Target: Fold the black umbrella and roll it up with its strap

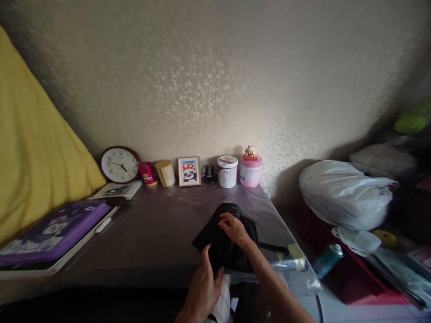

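A folded black cloth item, perhaps a bag or garment, lies on the right part of the table near its front edge. A dark strap stretches from it to the right. My right hand rests over its top, the fingers curled in and pinching at the fabric. At the near left corner is my left hand, thumb raised and apart from the fingers, which touch the cloth's front edge. Below the table edge, a whitish cloth shows beside my left wrist.
Along the wall stand a clock, tins, a panda picture frame, a white tub and a pink tub. A purple folder lies left. Right of the table are a spray can and a white bag.
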{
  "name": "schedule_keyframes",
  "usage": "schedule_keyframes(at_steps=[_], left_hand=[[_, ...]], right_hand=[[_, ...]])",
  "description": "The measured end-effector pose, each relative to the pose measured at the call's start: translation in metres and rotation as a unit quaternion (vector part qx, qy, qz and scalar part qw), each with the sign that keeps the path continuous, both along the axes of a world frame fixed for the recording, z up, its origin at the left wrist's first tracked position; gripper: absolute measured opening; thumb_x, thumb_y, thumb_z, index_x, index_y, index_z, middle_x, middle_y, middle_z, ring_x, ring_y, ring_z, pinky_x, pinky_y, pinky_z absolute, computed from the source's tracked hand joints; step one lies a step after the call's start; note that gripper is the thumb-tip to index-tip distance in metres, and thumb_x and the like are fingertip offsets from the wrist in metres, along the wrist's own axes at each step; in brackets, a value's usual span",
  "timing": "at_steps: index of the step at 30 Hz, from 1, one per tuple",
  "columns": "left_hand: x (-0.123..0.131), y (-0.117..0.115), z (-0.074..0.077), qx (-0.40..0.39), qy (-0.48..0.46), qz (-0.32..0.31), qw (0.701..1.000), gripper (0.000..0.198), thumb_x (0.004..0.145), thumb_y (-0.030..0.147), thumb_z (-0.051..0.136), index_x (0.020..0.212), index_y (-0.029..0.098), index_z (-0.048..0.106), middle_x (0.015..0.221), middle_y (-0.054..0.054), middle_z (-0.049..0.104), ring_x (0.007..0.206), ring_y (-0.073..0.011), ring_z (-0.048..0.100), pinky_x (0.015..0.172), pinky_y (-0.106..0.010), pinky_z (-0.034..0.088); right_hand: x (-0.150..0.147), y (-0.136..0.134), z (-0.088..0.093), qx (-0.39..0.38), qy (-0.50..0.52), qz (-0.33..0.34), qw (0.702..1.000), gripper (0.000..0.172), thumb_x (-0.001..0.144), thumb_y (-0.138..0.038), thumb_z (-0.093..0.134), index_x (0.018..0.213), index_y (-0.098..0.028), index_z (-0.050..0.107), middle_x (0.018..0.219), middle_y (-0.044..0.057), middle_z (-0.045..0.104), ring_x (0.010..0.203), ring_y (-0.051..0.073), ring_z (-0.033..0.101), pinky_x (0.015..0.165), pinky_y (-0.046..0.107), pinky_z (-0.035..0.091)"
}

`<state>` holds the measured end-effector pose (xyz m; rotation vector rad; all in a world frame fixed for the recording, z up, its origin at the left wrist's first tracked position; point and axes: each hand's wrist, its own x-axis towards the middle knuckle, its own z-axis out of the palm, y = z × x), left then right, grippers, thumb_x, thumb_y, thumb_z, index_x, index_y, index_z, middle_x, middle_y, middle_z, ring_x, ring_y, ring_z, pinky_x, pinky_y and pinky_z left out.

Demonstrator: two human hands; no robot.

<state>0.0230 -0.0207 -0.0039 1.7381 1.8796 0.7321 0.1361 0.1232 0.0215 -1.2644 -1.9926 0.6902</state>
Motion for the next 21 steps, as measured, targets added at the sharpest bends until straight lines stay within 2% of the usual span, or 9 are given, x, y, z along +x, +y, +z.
schedule_keyframes(at_steps=[2, 5, 9, 13, 16, 18, 21], left_hand=[[0.001, 0.000, 0.006, -0.005, -0.005, -0.004, 1.000, 0.066, 0.086, 0.029, 0.037, 0.142, 0.007, 0.008, 0.113, -0.016, 0.064, 0.098, -0.0224, 0.063, 0.084, -0.029, 0.045], [0.001, 0.001, 0.015, -0.018, -0.009, -0.051, 0.999, 0.076, 0.085, 0.027, 0.042, 0.144, 0.015, -0.004, 0.123, -0.012, 0.059, 0.105, -0.0198, 0.060, 0.086, -0.025, 0.042], [0.001, 0.004, 0.015, -0.057, 0.044, -0.077, 0.994, 0.071, 0.084, 0.027, 0.045, 0.144, 0.023, 0.009, 0.121, -0.009, 0.060, 0.102, -0.0210, 0.061, 0.084, -0.025, 0.042], [0.000, 0.006, 0.008, -0.061, 0.048, -0.061, 0.995, 0.065, 0.086, 0.025, 0.041, 0.144, 0.020, 0.010, 0.117, -0.010, 0.063, 0.097, -0.0195, 0.062, 0.082, -0.024, 0.042], [0.002, 0.005, 0.006, -0.074, 0.056, -0.052, 0.994, 0.064, 0.087, 0.024, 0.039, 0.144, 0.016, 0.013, 0.111, -0.011, 0.065, 0.095, -0.0195, 0.062, 0.081, -0.024, 0.042], [0.004, 0.005, 0.006, -0.076, 0.061, -0.048, 0.994, 0.063, 0.087, 0.023, 0.038, 0.144, 0.015, 0.013, 0.112, -0.011, 0.064, 0.098, -0.0191, 0.061, 0.082, -0.023, 0.041], [0.005, 0.004, 0.005, -0.061, 0.061, -0.047, 0.995, 0.062, 0.088, 0.022, 0.035, 0.144, 0.014, 0.010, 0.117, -0.011, 0.062, 0.102, -0.0174, 0.060, 0.086, -0.022, 0.040]], right_hand=[[-0.001, 0.001, -0.001, 0.009, -0.017, 0.004, 1.000, 0.026, 0.076, -0.014, 0.051, 0.100, -0.021, 0.059, 0.083, 0.001, 0.072, 0.080, 0.016, 0.065, 0.070, 0.025, 0.045], [-0.005, 0.000, -0.001, 0.011, -0.044, 0.003, 0.999, 0.026, 0.077, -0.012, 0.049, 0.100, -0.021, 0.059, 0.083, 0.001, 0.072, 0.079, 0.016, 0.066, 0.069, 0.025, 0.045], [-0.007, -0.009, 0.005, 0.027, -0.052, 0.030, 0.998, 0.026, 0.080, -0.011, 0.048, 0.102, -0.019, 0.059, 0.087, 0.003, 0.071, 0.082, 0.016, 0.065, 0.071, 0.025, 0.047], [0.003, -0.034, 0.010, 0.114, -0.037, 0.108, 0.987, 0.021, 0.087, -0.018, 0.044, 0.098, -0.020, 0.062, 0.097, 0.003, 0.068, 0.092, 0.015, 0.061, 0.082, 0.026, 0.046], [0.015, -0.049, 0.007, 0.180, -0.052, 0.137, 0.973, 0.021, 0.089, -0.019, 0.043, 0.097, -0.020, 0.062, 0.099, 0.004, 0.066, 0.095, 0.016, 0.057, 0.088, 0.030, 0.044], [0.022, -0.048, 0.001, 0.207, -0.065, 0.134, 0.967, 0.020, 0.089, -0.020, 0.045, 0.097, -0.020, 0.063, 0.103, 0.005, 0.066, 0.102, 0.017, 0.055, 0.092, 0.033, 0.042], [0.027, -0.025, -0.008, 0.229, -0.086, 0.108, 0.964, 0.022, 0.089, -0.021, 0.045, 0.102, -0.020, 0.062, 0.112, 0.006, 0.063, 0.112, 0.018, 0.051, 0.097, 0.038, 0.038]])
